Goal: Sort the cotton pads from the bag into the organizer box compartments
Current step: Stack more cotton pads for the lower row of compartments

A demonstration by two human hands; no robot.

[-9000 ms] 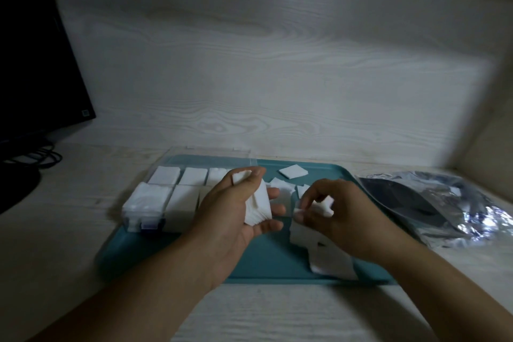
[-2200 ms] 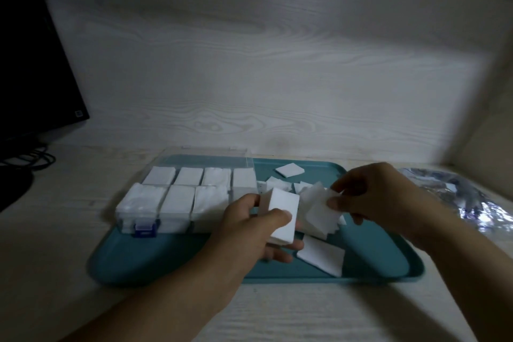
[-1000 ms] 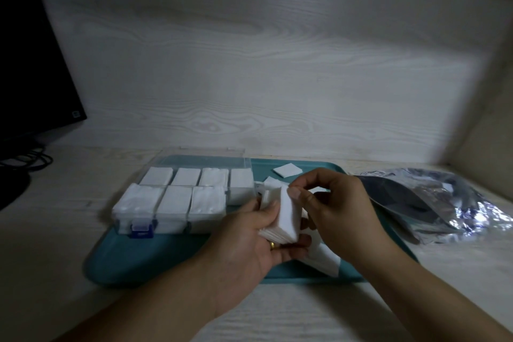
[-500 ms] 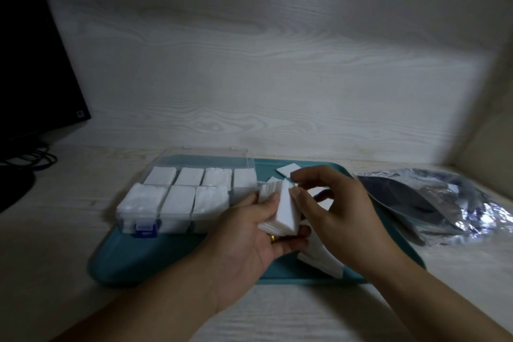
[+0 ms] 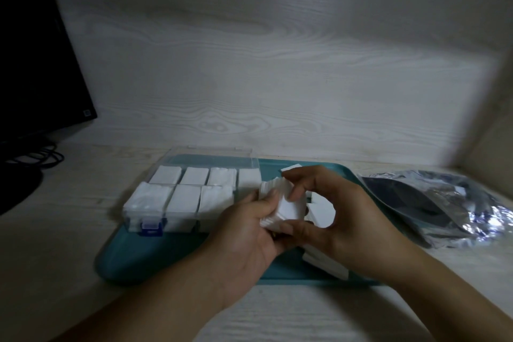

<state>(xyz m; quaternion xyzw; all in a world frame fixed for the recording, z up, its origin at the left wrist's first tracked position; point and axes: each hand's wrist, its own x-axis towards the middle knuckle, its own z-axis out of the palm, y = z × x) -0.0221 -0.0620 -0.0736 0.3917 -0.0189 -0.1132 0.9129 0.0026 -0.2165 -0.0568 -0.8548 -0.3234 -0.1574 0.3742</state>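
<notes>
**Both hands hold a loose stack of cotton pads beside a nearly full organizer box**

At far left a dark monitor (image 5: 33, 44) stands on the pale wooden worktop (image 5: 69, 244), with cables (image 5: 41, 158) coiled at its foot. To its right a teal tray (image 5: 155, 255) carries the clear organizer box (image 5: 191, 194), its lid open at the back and a blue latch (image 5: 151, 226) at the front. The seven compartments that can be seen hold white pads up to the rim; the nearest right-hand corner is hidden behind the hands.

Just right of the box, the left hand (image 5: 247, 233) grips a stack of cotton pads (image 5: 283, 203) held on edge above the tray, fingers curled round its lower end. The right hand (image 5: 341, 219) pinches the same stack from the other side, forefinger on top and thumb underneath. More loose pads (image 5: 322, 264) lie on the tray under and beyond the right hand. At far right a crumpled silvery bag (image 5: 444, 203) rests on the worktop, apart from the tray.

Risks, as a judgement: the stack is soft and unbound, so a slack grip could let it fan out or shed pads. The compartments look packed, so pushing a thick stack in could jam it or lift neighbouring pads over the dividers. Dim light makes edges hard to judge.
</notes>
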